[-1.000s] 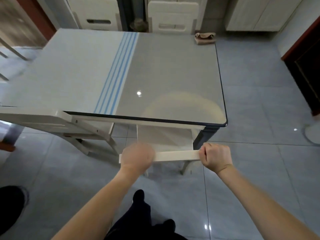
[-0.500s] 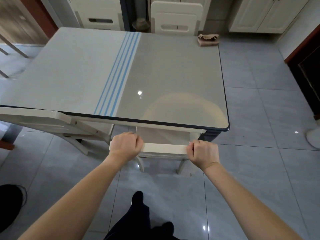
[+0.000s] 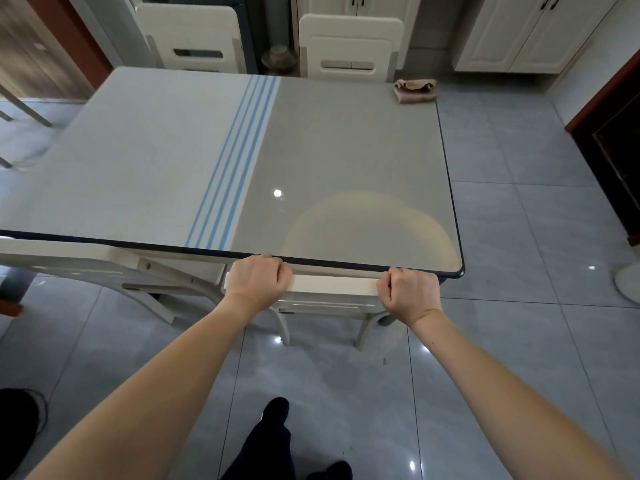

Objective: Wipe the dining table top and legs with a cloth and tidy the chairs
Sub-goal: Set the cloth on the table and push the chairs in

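My left hand (image 3: 258, 280) and right hand (image 3: 408, 292) are both fisted around the cream top rail of a chair (image 3: 334, 285) tucked under the near table (image 3: 346, 161) edge. The tan, crumpled cloth (image 3: 415, 90) lies at the glossy top's far right corner.

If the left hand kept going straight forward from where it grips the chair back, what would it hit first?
Most likely the table's near edge: the left hand on the chair back already sits right against it, though depth is unclear.

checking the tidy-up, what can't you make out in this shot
Head view only:
- Seat of the gripped chair: hidden under the table top.
- Table legs: covered by the top, so whether they are wiped is unknown.
- Left near chair: cut off by the frame edge.
- Cloth: too small to judge wet or dirty.
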